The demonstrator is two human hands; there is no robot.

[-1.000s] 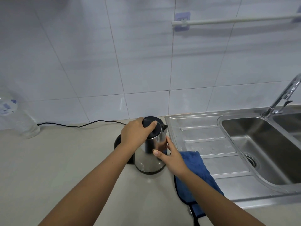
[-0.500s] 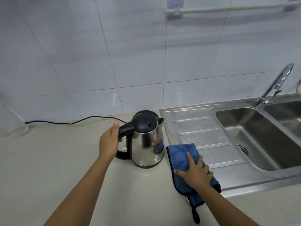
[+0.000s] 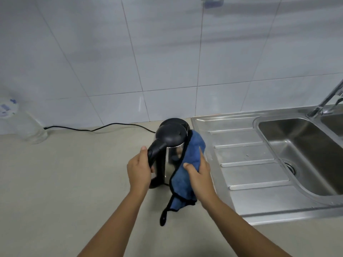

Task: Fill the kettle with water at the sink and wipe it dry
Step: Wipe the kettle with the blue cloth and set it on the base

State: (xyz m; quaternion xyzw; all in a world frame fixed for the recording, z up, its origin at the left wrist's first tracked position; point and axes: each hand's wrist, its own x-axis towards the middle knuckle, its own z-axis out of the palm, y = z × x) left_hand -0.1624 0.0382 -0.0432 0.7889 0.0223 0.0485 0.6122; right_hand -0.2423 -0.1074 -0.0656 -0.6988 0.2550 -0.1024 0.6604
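A steel kettle [image 3: 171, 134] with a black lid and black handle stands on the beige counter, just left of the sink's draining board. My left hand [image 3: 139, 168] is wrapped around the handle. My right hand [image 3: 199, 173] presses a blue cloth [image 3: 193, 154] with black trim against the kettle's right side. The cloth covers most of that side and hangs down to the counter. The steel sink [image 3: 300, 145] lies to the right, with its tap [image 3: 326, 101] at the far right edge.
A black power cord [image 3: 96, 128] runs along the wall base to the kettle. A clear plastic bottle [image 3: 24, 125] stands at the far left by the wall. A towel rail [image 3: 213, 0] is fixed to the tiled wall above.
My right hand has lifted the blue cloth off the draining board and brought it against the kettle's side. My left hand has closed around the handle.
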